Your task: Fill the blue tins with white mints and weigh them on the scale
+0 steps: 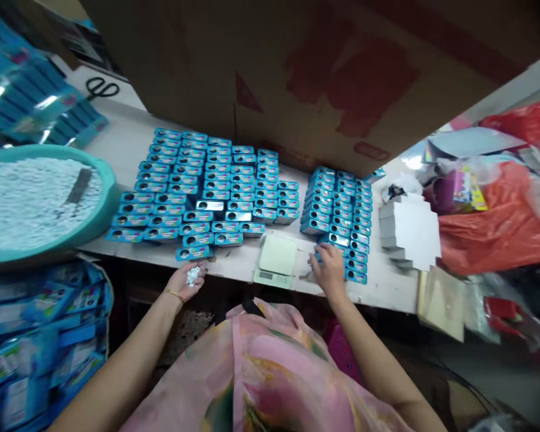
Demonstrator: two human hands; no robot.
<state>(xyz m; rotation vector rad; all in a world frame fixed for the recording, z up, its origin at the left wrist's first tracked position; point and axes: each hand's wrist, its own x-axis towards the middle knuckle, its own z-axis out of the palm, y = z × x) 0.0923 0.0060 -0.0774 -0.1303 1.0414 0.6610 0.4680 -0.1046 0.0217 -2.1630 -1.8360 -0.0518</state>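
Observation:
My left hand (186, 281) is cupped palm up at the table's front edge, with a small heap of white tablets (192, 276) in it. Just above those fingers stands the front row of small blue boxes (192, 252) with dark round holes in their tops. My right hand (329, 268) is at the front of the right-hand group of blue boxes (335, 203), its fingers closed on one blue box (339, 249) that they partly hide. Between my hands lies a pale green digital scale (276, 259).
A turquoise basin (110, 186) of white tablets with a grey scoop (78, 185) stands at left. Blue packaging (49, 330) fills a container below it. A large cardboard box (270, 78) rises behind. White cartons (409, 231) and red plastic bags (490, 234) lie at right; scissors (101, 88) at back left.

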